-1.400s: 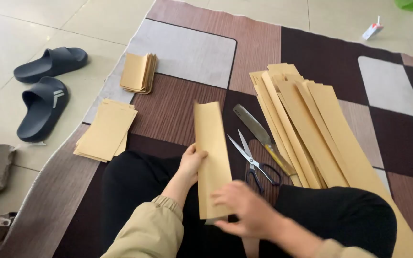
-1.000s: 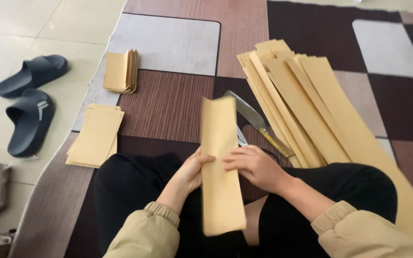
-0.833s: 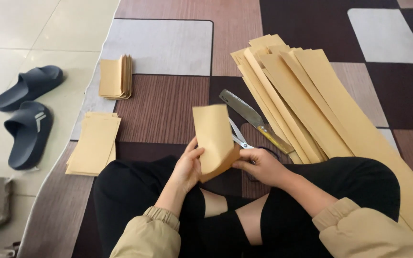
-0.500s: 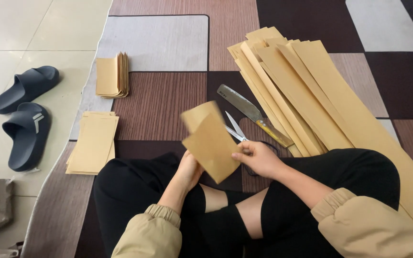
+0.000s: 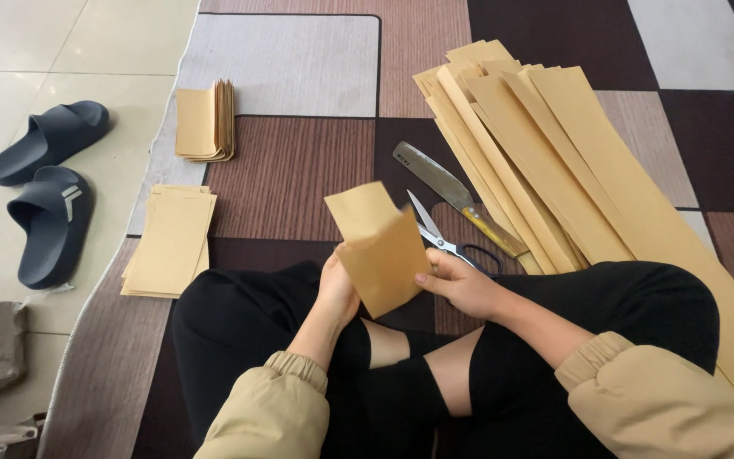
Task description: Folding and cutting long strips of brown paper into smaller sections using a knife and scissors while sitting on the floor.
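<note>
Patchwork rug (image 5: 290, 183) underlies everything. Left hand (image 5: 337, 289) and right hand (image 5: 460, 285) pinch a folded brown paper (image 5: 381, 251) between them, steadying its crease; scissors (image 5: 443, 242) lie just beyond the right grip.

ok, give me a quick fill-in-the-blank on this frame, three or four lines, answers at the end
1. Both hands, left hand and right hand, hold a folded piece of ____ paper.
2. On the rug beside the scissors lies a large ____ with a wooden handle.
3. The pair of dark blue ____ sits on the tiled floor, off the rug.
4. The long paper strips lie on the person's ____ side.

Missing words: brown; knife; slippers; right
</note>
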